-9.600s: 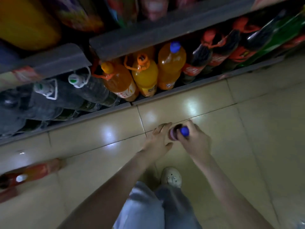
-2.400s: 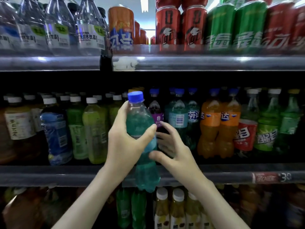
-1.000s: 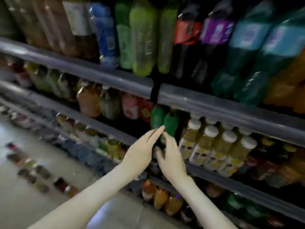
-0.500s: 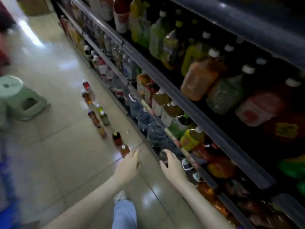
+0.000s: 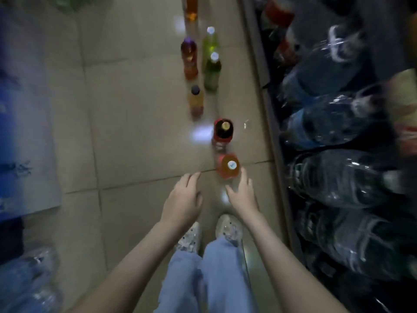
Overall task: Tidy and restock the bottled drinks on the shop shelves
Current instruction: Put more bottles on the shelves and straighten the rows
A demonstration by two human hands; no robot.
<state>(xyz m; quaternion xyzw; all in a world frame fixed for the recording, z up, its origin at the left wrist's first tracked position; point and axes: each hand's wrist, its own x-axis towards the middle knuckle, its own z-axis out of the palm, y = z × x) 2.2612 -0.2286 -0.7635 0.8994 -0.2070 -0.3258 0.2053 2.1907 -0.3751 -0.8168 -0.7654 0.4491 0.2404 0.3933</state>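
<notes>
Seven bottles stand upright on the tiled floor, caps up, long axes vertical, in a loose row parallel to the shelf edge. The nearest, an orange bottle, stands just beside the right hand; contact cannot be confirmed. Left hand and right hand: fingers spread, holding nothing. Bare tile lies left of the row; a narrow strip separates the row from the shelf edge.

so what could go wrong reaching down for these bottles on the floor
The right hand is open close beside the orange bottle; a glancing touch could tip it into the dark bottle just behind, perhaps toppling more of the row. The shoes stand near that bottle too, so a step forward might kick it.
</notes>
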